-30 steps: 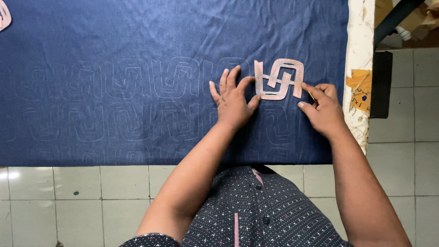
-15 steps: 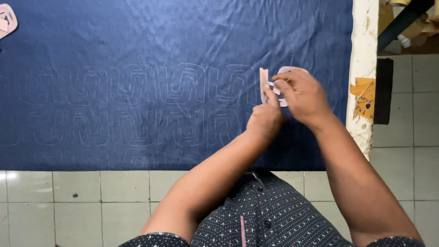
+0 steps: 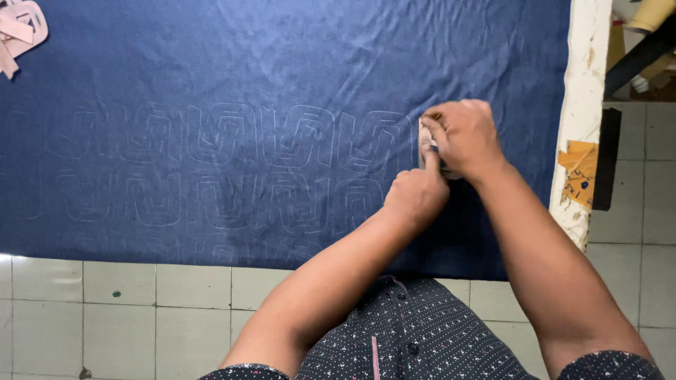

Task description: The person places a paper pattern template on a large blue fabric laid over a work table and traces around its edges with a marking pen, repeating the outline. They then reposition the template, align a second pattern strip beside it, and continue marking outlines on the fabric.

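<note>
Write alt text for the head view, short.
Seen from above, a person's left hand and right hand press together on a pale cutout, mostly hidden, at the right of a blue cloth marked with rows of faint traced outlines. More cutouts lie at the cloth's top left corner.

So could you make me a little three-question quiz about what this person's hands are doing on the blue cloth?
1. True or false: both hands meet over the pale cut-out template on the blue cloth.
2. Where do the other pale cut-out pieces lie? A) top left corner of the cloth B) on the tiled floor C) on the person's lap
3. Fill in: faint traced outlines run across the cloth in ____ to the left of the hands.

Key: 1 true; 2 A; 3 rows. The template is mostly hidden under the right hand, with the left hand pressed close beside it.
</note>
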Tool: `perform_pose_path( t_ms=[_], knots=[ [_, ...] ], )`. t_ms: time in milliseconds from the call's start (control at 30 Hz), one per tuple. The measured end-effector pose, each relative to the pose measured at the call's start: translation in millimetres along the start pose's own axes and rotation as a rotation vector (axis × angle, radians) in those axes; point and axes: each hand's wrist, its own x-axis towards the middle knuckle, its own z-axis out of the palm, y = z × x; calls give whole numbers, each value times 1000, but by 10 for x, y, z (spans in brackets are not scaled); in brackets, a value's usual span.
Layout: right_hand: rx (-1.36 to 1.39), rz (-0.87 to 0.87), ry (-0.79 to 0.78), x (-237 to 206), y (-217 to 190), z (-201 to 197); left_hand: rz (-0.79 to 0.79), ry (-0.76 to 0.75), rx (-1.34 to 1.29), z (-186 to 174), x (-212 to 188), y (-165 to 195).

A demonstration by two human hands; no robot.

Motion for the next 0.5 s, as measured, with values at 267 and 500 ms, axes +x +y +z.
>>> perform_pose_path(
  t_ms=[267, 500],
  knots=[
    [61, 79, 100, -12, 96, 72, 202, 234, -37, -600, -10, -201],
    [7, 129, 84, -135, 166, -21, 157, 132, -68, -773, 15, -204]
  ],
)
